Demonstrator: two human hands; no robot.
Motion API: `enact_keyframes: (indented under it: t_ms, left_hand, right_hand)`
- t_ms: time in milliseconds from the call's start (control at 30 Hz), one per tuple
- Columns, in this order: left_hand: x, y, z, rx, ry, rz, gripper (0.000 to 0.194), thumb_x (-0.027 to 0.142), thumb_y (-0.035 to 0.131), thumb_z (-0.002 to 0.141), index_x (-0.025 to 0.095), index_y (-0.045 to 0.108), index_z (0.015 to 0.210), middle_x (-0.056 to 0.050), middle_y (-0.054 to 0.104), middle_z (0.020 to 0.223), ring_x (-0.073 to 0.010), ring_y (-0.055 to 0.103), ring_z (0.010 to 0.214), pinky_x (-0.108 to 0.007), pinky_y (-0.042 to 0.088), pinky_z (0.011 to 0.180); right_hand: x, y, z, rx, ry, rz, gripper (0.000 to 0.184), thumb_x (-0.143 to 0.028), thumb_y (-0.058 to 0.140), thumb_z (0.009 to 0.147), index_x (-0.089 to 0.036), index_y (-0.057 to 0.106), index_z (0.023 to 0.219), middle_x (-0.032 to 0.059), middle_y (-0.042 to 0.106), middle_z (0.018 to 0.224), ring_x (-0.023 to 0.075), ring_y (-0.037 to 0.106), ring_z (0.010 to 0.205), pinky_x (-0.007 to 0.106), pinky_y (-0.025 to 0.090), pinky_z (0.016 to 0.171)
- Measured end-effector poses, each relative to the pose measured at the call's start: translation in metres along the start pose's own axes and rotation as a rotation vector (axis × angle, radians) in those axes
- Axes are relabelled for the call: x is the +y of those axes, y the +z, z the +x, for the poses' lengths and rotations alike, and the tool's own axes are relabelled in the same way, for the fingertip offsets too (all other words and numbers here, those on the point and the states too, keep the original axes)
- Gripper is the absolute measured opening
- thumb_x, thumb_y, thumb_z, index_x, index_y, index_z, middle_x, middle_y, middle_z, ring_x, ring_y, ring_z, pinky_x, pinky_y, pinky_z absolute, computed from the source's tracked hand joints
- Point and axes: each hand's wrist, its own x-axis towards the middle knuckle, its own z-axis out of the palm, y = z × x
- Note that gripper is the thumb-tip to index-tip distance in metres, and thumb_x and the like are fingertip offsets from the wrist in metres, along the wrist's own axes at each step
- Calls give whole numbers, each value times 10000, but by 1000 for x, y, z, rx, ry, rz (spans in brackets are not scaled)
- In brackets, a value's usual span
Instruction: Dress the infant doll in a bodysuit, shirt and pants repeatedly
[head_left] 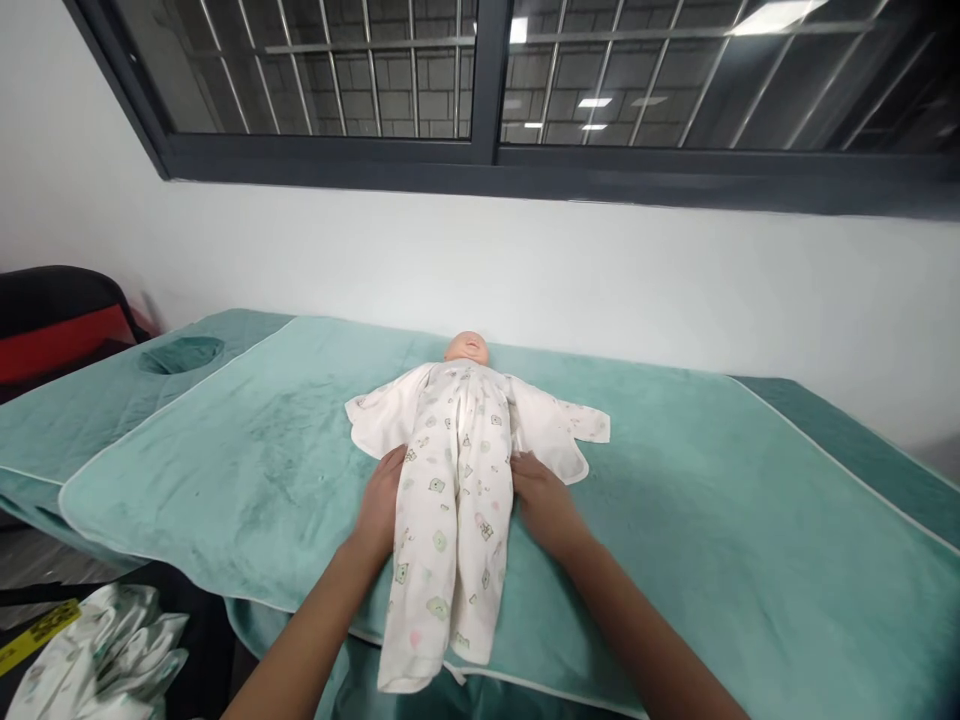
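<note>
A baby doll (466, 348) lies on its back on a teal towel (675, 520), head toward the wall. It wears a white printed sleepsuit (450, 500) whose legs hang over the towel's near edge. My left hand (380, 500) rests flat against the suit's left side at the hip, fingers stretched out. My right hand (538, 495) lies flat against the suit's right side, fingers out, close to the white sleeve (570, 430) spread on the towel.
The towel covers a teal padded table (862, 440) with a face hole (180, 354) at the left end. A black and red chair (60, 320) stands far left. Crumpled printed cloth (105, 655) lies low at the left. A white wall and window are behind.
</note>
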Motion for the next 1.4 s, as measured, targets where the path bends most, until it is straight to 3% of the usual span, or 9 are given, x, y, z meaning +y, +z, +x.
enact_keyframes:
  t_ms: [133, 233, 367, 533, 733, 867, 1100, 1233, 1400]
  left_hand:
    - [-9, -8, -14, -99, 270, 158, 289, 234, 520, 873, 242, 704, 1094, -82, 691, 1173, -255, 585, 1190, -476, 363, 1135]
    - [-14, -11, -19, -160, 320, 194, 271, 191, 480, 882, 246, 733, 965, -68, 722, 978, -217, 655, 995, -475, 344, 1142]
    - [-23, -18, -7, -69, 40, 109, 328, 123, 392, 845, 229, 702, 843, -46, 706, 880, -200, 648, 894, -398, 490, 974]
    - [-50, -26, 36, 255, -314, 298, 336, 246, 448, 863, 130, 625, 1123, -137, 611, 1181, -273, 533, 1153, -413, 424, 1027]
    - [-60, -24, 58, 157, -447, 422, 431, 392, 499, 875, 118, 584, 1198, -188, 600, 1188, -359, 540, 1143, -515, 411, 967]
    - [-59, -25, 50, 113, -465, 355, 377, 377, 453, 903, 159, 599, 1174, -148, 673, 1129, -317, 617, 1045, -435, 446, 915]
    - [-57, -28, 45, 147, -505, 261, 398, 439, 396, 921, 199, 619, 1147, -131, 723, 990, -313, 656, 941, -391, 478, 801]
    - [-54, -30, 45, 179, -496, 202, 404, 423, 388, 923, 181, 620, 1148, -142, 709, 1077, -309, 644, 1001, -404, 472, 864]
    - [-54, -30, 43, 206, -462, 98, 382, 428, 422, 908, 178, 639, 1099, -106, 709, 1082, -266, 643, 1007, -369, 477, 900]
  right_hand:
    - [-7, -14, -21, -60, -80, 7, 633, 87, 376, 784, -297, 675, 1190, 35, 672, 1235, 187, 603, 1185, 457, 382, 1121]
    - [-14, -24, -31, -110, -98, 46, 574, 24, 396, 836, -302, 647, 1237, 51, 676, 1230, 208, 597, 1203, 483, 394, 1114]
    - [-2, -35, -36, -89, 124, 196, 361, -165, 421, 928, -266, 683, 1155, 66, 694, 1183, 214, 629, 1141, 436, 495, 1013]
    - [48, -42, -24, 205, 559, -9, 333, -343, 493, 882, -190, 648, 1134, 124, 641, 1227, 281, 580, 1153, 480, 437, 1015]
    - [75, -59, 19, 86, 936, 99, 315, -457, 645, 742, -166, 648, 865, 118, 683, 879, 289, 636, 868, 388, 475, 773]
    - [67, -70, 45, -47, 886, 332, 329, -496, 687, 694, -175, 622, 663, 84, 686, 722, 246, 637, 699, 340, 487, 635]
    - [17, -63, 116, 163, 666, 818, 388, -493, 572, 798, -170, 621, 1006, 66, 722, 975, 214, 672, 854, 311, 529, 747]
    - [-23, -45, 137, 15, 449, 472, 325, -421, 551, 854, -194, 642, 1068, 74, 681, 1163, 265, 609, 1088, 398, 470, 929]
    - [-53, -28, 106, 55, 269, 24, 199, -210, 492, 882, -217, 634, 1021, 67, 642, 1201, 252, 559, 1114, 379, 452, 903]
